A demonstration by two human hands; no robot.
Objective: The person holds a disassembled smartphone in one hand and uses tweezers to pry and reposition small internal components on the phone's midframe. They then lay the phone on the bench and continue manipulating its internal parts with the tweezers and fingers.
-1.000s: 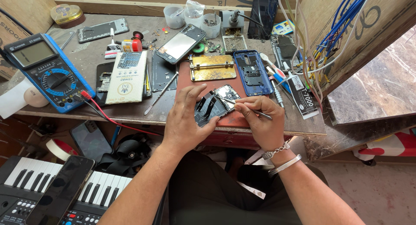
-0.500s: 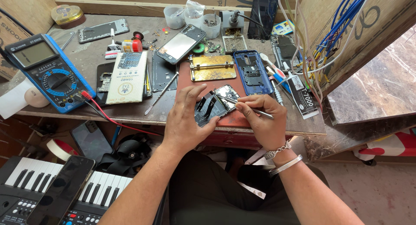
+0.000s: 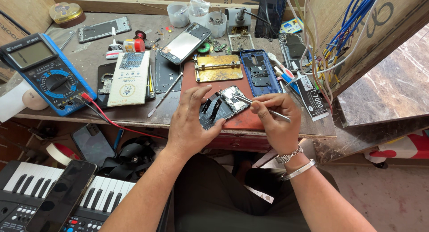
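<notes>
Head camera, looking down: nearest lie a black-and-white electronic keyboard (image 3: 27,192) with a dark smartphone (image 3: 62,196) resting on its keys. Above the lap, the left hand (image 3: 190,125) grips the near end of an opened black phone body with exposed circuit board (image 3: 223,106), steadying it on a reddish-brown work mat (image 3: 250,120). Its long axis slants from near-left to far-right. The right hand (image 3: 275,120), just right of it, pinches slim metal tweezers (image 3: 254,104), tip on the board's far end. Farther off sit a brass-coloured board holder (image 3: 219,67), a blue phone frame (image 3: 259,73) and a blue-cased multimeter (image 3: 44,71).
</notes>
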